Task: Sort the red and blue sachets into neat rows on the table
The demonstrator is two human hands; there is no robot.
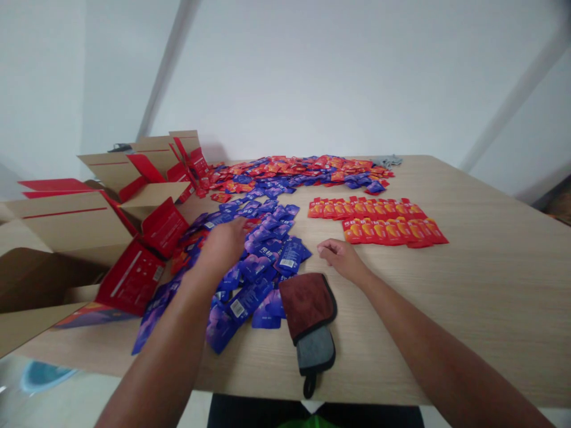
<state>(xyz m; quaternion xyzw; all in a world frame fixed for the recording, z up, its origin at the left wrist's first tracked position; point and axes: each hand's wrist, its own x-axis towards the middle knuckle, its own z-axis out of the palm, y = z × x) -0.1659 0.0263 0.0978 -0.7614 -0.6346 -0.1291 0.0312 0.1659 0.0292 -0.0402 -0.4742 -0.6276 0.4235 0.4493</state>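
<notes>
My left hand (224, 245) reaches into a heap of purple sachets (259, 264) with fruit pictures. Its fingers are bent and partly hidden, closed at the edge of a red sachet (252, 223) that shows just past the fingertips. Resting low over the wood, my right hand (339, 257) has its fingers curled together, and nothing shows in them. Beyond it lie two overlapping rows of red-orange sachets, a back row (366, 208) and a front row (395, 231). A folded brown and grey cloth (308, 306) with a black loop lies between my forearms.
Open red cardboard boxes (131, 276) with raised flaps crowd the left side of the table (486, 285). A long mixed pile of red and purple sachets (294, 168) runs along the back. A grey cloth (389, 160) lies at its right end. A blue basin (44, 375) is on the floor.
</notes>
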